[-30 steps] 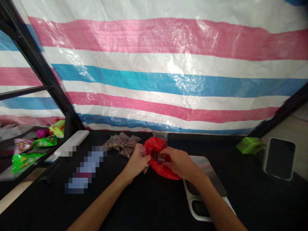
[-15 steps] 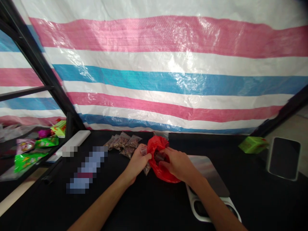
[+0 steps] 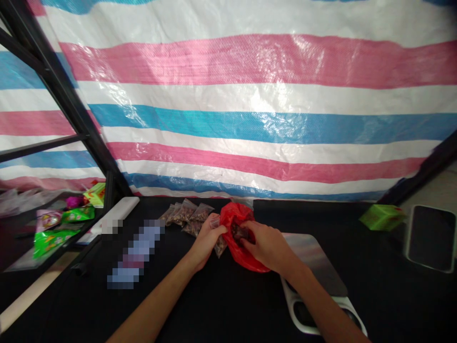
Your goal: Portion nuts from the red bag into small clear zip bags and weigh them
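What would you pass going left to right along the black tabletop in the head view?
Small zip bags → left hand → red plastic bag → right hand → digital scale → green box → dark tablet

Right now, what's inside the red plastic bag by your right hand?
Inside the red plastic bag, a dark reddish-brown mass shows at the mouth, beside the fingers of the right hand. The hand and the bag's folds hide the rest.

Bare left forearm point(image 3: 153, 297) and right forearm point(image 3: 321, 309) angling inward from the bottom of the view, wrists slightly bent. Left hand point(image 3: 207, 243) closed in a pinching grip, thumb on top. Right hand point(image 3: 266, 247) just beside it, back upward, fingers curled down and inward.
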Motion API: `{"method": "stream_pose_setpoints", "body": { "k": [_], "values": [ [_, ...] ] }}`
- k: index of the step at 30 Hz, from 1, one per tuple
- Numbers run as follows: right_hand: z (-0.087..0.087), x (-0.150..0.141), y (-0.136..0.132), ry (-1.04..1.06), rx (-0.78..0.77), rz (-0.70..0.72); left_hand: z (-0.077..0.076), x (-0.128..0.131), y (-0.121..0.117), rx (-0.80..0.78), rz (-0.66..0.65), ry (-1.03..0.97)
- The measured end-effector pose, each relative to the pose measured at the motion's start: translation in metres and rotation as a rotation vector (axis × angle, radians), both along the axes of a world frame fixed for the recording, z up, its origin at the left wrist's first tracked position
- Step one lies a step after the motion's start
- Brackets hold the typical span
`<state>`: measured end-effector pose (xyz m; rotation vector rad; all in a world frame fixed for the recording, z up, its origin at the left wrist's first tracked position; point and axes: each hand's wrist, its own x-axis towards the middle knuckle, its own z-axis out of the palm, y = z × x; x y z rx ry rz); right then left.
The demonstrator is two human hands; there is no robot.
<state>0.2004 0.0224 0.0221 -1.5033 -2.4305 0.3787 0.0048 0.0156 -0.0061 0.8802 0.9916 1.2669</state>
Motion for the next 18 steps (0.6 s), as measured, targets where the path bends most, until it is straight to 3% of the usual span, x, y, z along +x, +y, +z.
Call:
{"method": "stream_pose_setpoints", "body": {
  "k": [6, 13, 18],
  "values": [
    [0.0044, 0.0006, -0.0011, 0.004, -0.021, -0.033, 0.0023, -0.0050, 0.0006, 0.004, -0.064, -0.092],
    [-0.0002, 0.0023, -0.0012, 0.059, 0.001, 0.077, -0.0018, -0.0038, 0.0007, -0.012, -0.118, -0.140],
    [-0.0003, 0.0039, -0.0008, 0.031, -0.008, 0.026, -0.0014, -0.0051, -0.0002, 0.034, -0.094, -0.105]
  ]
}}
